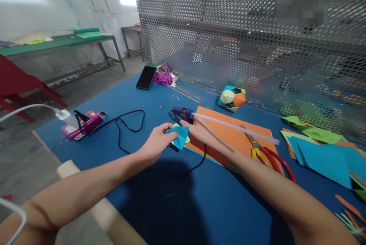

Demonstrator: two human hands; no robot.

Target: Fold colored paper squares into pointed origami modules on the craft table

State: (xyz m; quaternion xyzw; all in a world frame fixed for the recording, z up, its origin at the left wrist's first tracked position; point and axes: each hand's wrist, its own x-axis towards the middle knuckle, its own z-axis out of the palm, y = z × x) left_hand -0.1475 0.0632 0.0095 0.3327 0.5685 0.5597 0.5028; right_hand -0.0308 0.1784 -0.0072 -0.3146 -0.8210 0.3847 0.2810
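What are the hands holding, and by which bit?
Left hand pinches the folded paper by its left side; whether the right hand grips the glue gun is unclear.

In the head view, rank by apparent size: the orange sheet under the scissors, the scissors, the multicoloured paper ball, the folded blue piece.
1. Orange sheet
2. Scissors
Unranked: paper ball and folded blue piece look close; the blue piece is nearer the camera.

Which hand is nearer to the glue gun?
Right. The right hand is close beside the glue gun; the left hand, holding folded blue paper, is farther off, lower left.
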